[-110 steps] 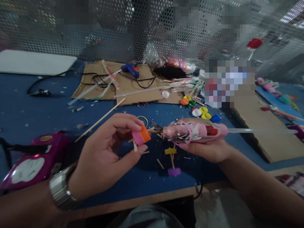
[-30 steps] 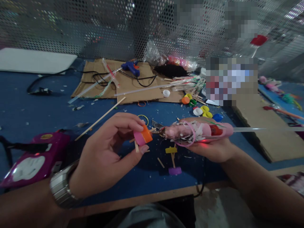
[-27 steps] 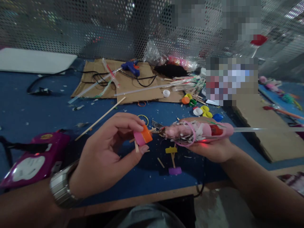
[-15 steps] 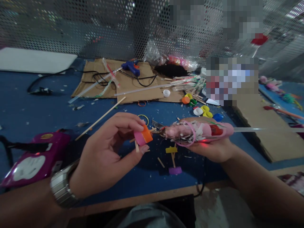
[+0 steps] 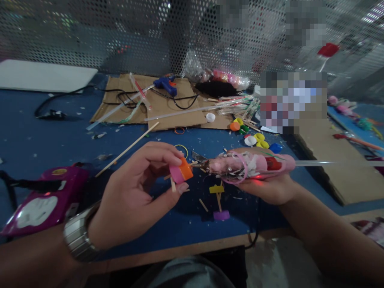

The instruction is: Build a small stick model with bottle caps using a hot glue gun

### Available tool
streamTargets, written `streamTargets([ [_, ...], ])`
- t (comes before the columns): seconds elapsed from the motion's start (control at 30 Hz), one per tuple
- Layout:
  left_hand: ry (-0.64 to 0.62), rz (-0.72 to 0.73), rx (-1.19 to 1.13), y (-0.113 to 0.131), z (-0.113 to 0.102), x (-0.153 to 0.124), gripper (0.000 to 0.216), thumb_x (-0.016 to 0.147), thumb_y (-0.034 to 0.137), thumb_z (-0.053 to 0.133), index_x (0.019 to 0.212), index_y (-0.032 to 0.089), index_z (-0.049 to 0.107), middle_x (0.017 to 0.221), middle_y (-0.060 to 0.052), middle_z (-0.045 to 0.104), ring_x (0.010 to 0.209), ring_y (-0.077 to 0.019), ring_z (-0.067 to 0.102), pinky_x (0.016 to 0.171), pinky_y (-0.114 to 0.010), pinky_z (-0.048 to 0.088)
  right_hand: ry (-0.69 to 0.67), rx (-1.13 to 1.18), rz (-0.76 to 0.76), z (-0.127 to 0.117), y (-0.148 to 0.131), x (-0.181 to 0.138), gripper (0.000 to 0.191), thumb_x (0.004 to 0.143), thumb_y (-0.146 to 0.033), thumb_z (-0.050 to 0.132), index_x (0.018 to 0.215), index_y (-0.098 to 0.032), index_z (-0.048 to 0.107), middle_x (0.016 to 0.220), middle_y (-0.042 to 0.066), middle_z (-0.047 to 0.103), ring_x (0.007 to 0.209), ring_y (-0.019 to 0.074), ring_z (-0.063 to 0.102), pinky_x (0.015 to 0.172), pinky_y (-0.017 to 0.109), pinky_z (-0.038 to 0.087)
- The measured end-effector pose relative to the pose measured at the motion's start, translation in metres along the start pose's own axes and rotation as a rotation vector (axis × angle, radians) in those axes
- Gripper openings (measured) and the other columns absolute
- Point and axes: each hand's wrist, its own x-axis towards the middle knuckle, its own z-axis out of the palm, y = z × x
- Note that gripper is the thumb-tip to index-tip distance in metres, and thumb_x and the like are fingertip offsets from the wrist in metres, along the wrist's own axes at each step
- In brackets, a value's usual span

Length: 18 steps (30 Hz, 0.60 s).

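Barely shifted, the left hand (image 5: 136, 192) pinched pink-and-orange caps (image 5: 181, 172) while the right hand (image 5: 270, 189) gripped a glue gun (image 5: 257, 165), inside the near surface edge (image 5: 156, 253).

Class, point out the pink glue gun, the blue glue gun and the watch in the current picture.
Pink glue gun (image 5: 260, 163): head view, on the middle of its body.
Blue glue gun (image 5: 166, 85): head view, on its body.
Watch (image 5: 81, 235): head view, on its metal band.
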Motion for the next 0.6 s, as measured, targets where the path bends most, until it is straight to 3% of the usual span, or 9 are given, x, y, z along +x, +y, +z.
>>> streamTargets([
  [0.17,0.003,-0.005,0.008,0.0015,-0.0005,-0.0002,0.035,0.093,0.004,0.078,0.118,0.025,0.066,0.123,-0.003,0.071,0.110,-0.0122,0.074,0.092,-0.018,0.067,-0.013,-0.032,-0.036,-0.0012,0.0022,0.0007,0.064,0.104,-0.011,0.070,0.159,-0.044,0.064,0.154,-0.008,0.076,0.144,0.0174,0.073,0.128,0.029,0.055],
  [0.3,0.003,-0.005,-0.001,0.0014,-0.0006,-0.0005,0.035,0.092,0.005,0.078,0.118,0.025,0.066,0.124,-0.003,0.070,0.112,-0.0108,0.074,0.093,-0.015,0.066,-0.016,-0.068,-0.020,-0.0023,0.0018,-0.0002,0.058,0.103,-0.012,0.070,0.155,-0.039,0.069,0.151,-0.004,0.078,0.140,0.0212,0.076,0.125,0.031,0.058],
  [0.47,0.013,-0.008,0.009,0.0008,-0.0002,-0.0004,0.034,0.092,0.006,0.079,0.118,0.025,0.067,0.123,-0.003,0.072,0.113,-0.0120,0.075,0.094,-0.016,0.066,0.023,-0.185,0.002,-0.0031,0.0022,-0.0036,0.051,0.102,-0.020,0.074,0.149,-0.038,0.074,0.138,-0.002,0.084,0.123,0.0217,0.082,0.110,0.028,0.064],
  [0.6,0.015,-0.005,0.011,0.0012,-0.0004,0.0000,0.034,0.092,0.005,0.078,0.118,0.025,0.067,0.122,-0.003,0.071,0.112,-0.0121,0.075,0.093,-0.017,0.067,0.010,-0.201,-0.019,-0.0041,0.0030,-0.0036,0.048,0.104,-0.023,0.072,0.150,-0.037,0.073,0.136,0.000,0.084,0.123,0.0218,0.081,0.111,0.030,0.064],
])
